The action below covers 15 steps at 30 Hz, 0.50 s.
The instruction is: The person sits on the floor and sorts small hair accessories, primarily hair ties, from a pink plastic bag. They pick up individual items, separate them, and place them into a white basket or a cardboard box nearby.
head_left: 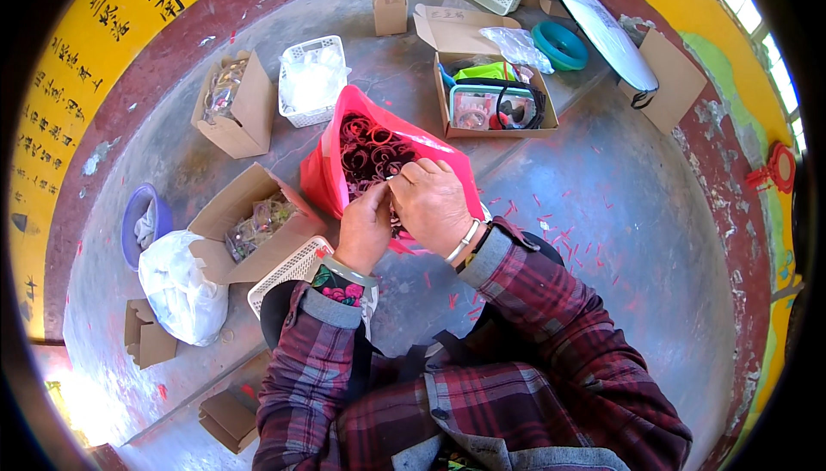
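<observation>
A bright pink-red bag (320, 177) stands open in front of me, full of dark red and orange ring-shaped or curled pieces (370, 146). Over its near side my left hand (365, 228) and my right hand (434, 204) come together. The fingers of both are closed in a pinch, fingertips meeting. A tiny pale spot shows between them, but what they grip is too small and covered to name. Part of the near edge of the bag is hidden behind my hands.
A white basket (288, 275) is beside my left forearm. Cardboard boxes (251, 118) with packets, a white plastic bag (182, 295) and a purple basin (129, 243) lie leftward. Farther off are a white basket (292, 114), an open carton (508, 132) and teal basins (564, 48). Red scraps (559, 243) litter the floor.
</observation>
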### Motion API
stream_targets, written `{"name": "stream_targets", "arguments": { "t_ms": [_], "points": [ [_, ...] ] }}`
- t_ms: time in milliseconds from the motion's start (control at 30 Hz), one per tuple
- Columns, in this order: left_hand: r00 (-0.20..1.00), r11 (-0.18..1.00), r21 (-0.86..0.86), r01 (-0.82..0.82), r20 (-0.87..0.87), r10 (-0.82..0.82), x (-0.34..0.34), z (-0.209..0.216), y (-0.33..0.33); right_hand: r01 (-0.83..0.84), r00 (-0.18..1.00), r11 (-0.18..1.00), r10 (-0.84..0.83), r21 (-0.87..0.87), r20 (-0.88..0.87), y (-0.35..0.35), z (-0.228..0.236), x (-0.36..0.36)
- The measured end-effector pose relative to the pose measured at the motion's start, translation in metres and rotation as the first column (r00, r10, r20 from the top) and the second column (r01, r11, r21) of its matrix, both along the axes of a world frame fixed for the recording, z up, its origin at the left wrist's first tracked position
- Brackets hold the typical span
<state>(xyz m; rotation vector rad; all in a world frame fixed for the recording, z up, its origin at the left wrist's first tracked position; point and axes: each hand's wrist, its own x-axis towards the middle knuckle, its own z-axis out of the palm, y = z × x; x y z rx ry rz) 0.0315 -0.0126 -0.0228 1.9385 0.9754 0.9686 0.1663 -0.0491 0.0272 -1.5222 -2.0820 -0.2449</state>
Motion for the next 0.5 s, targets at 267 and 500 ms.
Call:
{"name": "stream_targets", "arguments": {
  "t_ms": [267, 500],
  "points": [
    [0.999, 1.0, -0.023, -0.02, -0.029, 0.019, 0.0011, 0.001, -0.0008, 0.009, 1.0, 1.0, -0.009, -0.024, 0.005, -0.0004, 0.0003, -0.0015],
    [0.999, 1.0, 0.011, -0.013, -0.03, 0.013, 0.0018, -0.0018, -0.0001, 0.01, 1.0, 1.0, -0.01, -0.021, 0.005, 0.0001, 0.0002, -0.0003]
  ]
}}
